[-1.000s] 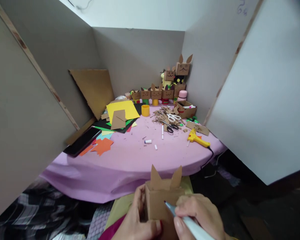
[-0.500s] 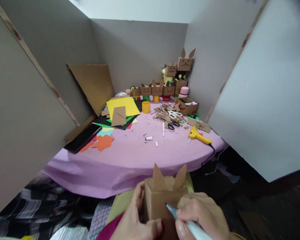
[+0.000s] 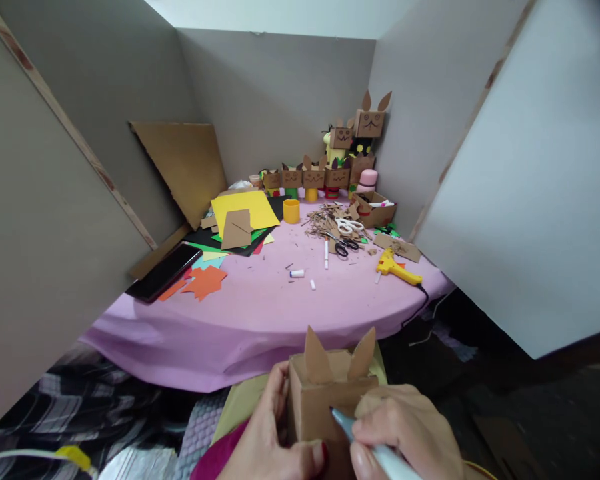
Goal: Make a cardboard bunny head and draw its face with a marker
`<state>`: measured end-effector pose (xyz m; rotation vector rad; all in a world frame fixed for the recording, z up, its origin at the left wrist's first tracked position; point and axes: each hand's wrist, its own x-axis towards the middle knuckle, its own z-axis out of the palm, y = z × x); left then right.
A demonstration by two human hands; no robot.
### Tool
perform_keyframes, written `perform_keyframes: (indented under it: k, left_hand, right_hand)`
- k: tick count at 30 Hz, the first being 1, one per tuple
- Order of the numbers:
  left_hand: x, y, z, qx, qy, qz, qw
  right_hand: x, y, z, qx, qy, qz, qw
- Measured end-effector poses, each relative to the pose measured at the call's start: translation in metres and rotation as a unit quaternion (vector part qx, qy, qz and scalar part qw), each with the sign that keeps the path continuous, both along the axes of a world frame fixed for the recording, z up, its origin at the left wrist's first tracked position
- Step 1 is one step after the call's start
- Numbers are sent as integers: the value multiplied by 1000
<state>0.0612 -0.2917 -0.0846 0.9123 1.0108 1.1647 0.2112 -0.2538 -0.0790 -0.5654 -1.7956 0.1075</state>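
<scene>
A brown cardboard box with two pointed cardboard ears sits low in front of me, over my lap. My left hand grips its left side, the thumb pressed on the front face. Between the fingers of my right hand is a marker pen with a pale blue body. Its dark tip touches or nearly touches the upper front of the box. The lower part of that face is hidden behind my hands.
On the pink-covered table lie a yellow glue gun, black scissors, white scissors, cardboard scraps, a phone and coloured sheets. Eared boxes with drawn faces stand at the back. Tall panels enclose the table.
The view has shifted slightly, so the table sits a little higher. My hands, the box and the marker pen keep nearly the same pose.
</scene>
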Motion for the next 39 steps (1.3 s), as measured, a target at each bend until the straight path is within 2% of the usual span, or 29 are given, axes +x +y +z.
perform_keyframes:
  k: [7, 12, 21, 39]
  left_hand:
    - [3, 1, 1, 4, -10, 11, 1000]
    - [4, 1, 0, -1, -26, 14, 1000]
    - [5, 1, -1, -8, -18, 28, 999]
    - [5, 1, -2, 1, -27, 25, 999]
  right_hand:
    - [3, 0, 3, -7, -14, 14, 1000]
    - [8, 0, 5, -38, -67, 44, 996]
    - [-1, 3, -1, 8, 2, 0, 1000]
    - [1, 5, -2, 8, -27, 16, 999]
